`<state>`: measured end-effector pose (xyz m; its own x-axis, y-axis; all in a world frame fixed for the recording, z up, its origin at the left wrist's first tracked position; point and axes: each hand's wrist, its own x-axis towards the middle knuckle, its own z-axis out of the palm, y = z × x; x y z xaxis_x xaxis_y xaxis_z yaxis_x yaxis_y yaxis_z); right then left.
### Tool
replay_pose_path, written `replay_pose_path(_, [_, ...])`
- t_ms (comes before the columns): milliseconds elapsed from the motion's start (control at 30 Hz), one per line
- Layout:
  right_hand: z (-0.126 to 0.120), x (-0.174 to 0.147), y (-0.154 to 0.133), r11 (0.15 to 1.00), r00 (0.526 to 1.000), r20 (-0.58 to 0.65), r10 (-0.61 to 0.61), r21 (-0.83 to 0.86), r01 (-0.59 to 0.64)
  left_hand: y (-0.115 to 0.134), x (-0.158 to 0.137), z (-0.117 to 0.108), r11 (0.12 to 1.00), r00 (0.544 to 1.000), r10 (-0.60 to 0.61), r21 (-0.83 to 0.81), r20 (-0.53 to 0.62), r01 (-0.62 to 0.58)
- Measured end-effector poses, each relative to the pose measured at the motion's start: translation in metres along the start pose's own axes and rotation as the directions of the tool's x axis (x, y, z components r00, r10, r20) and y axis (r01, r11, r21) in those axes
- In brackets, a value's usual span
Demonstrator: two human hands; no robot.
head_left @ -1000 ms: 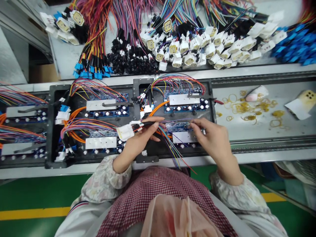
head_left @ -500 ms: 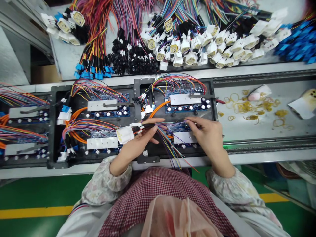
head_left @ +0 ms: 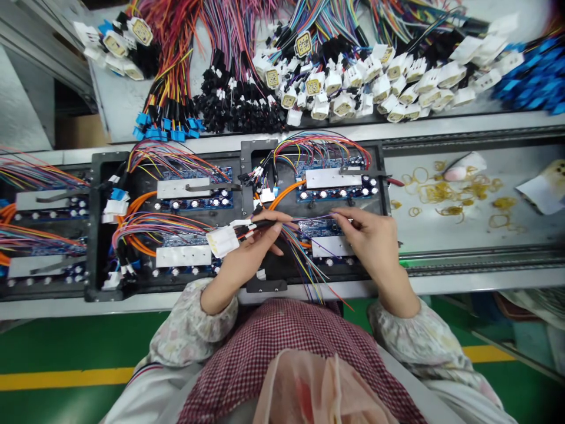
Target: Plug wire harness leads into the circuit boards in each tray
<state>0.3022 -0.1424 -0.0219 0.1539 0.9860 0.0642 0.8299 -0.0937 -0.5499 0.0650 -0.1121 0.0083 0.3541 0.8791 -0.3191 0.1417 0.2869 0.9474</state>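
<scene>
My left hand (head_left: 253,250) is closed around a wire harness, whose white connector (head_left: 222,241) sticks out to the left. From that grip the loose coloured wires (head_left: 306,259) fan out to the right and hang down toward the front edge. My right hand (head_left: 375,238) pinches the end of a thin purple wire (head_left: 320,217), which runs almost straight between the two hands. Under the hands lies a blue circuit board with a silver heat sink (head_left: 329,246), partly covered by my right hand. Behind it sits a second board (head_left: 333,178) in the same black tray (head_left: 247,200).
More black trays with wired boards (head_left: 183,255) stand to the left on the line. On the right, yellow rubber bands (head_left: 468,189) lie on the metal track. Bundles of harnesses with white connectors (head_left: 344,105) and blue connectors (head_left: 532,76) fill the shelf behind.
My hands stay nearly in place. The purple wire is still stretched between them, and the loose wire ends have shifted slightly left.
</scene>
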Motion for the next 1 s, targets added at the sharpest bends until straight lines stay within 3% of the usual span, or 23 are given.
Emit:
replay_pose_path(133, [-0.001, 0.000, 0.000, 0.998, 0.999, 0.026, -0.045, -0.042, 0.046, 0.001, 0.000, 0.001, 1.000, 1.000, 0.024, 0.010, -0.016, -0.024])
replay_pose_path(400, [0.001, 0.000, -0.001, 1.000, 1.000, -0.012, 0.021, 0.009, -0.020, 0.000, 0.001, 0.002, 1.000, 1.000, 0.017, -0.009, -0.018, -0.018])
replay_pose_path(600, [-0.006, -0.001, -0.001, 0.994, 0.996, 0.042, -0.078, -0.074, 0.081, 0.006, 0.001, 0.004, 0.999, 0.998, 0.047, 0.008, -0.040, -0.047])
replay_pose_path(1000, [-0.007, -0.003, 0.000, 0.990, 0.994, 0.090, -0.054, -0.124, 0.065, 0.005, -0.001, 0.006, 0.999, 0.996, -0.045, 0.021, -0.075, 0.047])
